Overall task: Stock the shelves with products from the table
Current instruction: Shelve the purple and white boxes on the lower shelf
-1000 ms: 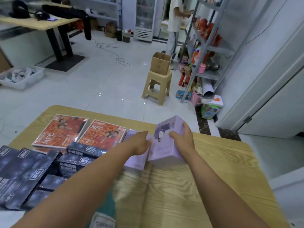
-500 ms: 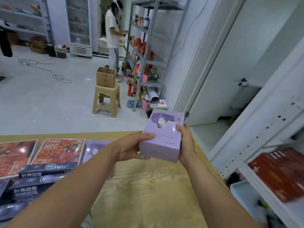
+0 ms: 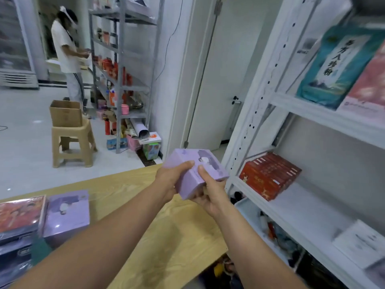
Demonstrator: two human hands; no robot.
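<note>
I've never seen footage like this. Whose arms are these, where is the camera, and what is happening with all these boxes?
There is no machine here. These are a person's two bare arms, filmed by a wide-angle camera worn on their head that looks forward and down, so you see the arms as their owner does. The left hand and the right hand both grip a purple box, with fingers curled round it, in the air above the far corner of the wooden table. On the table lie a second purple box, orange-red boxes and dark boxes. To the right stands a white shelf with a row of red boxes on it. The job is to move products from the table onto the shelves.
</note>
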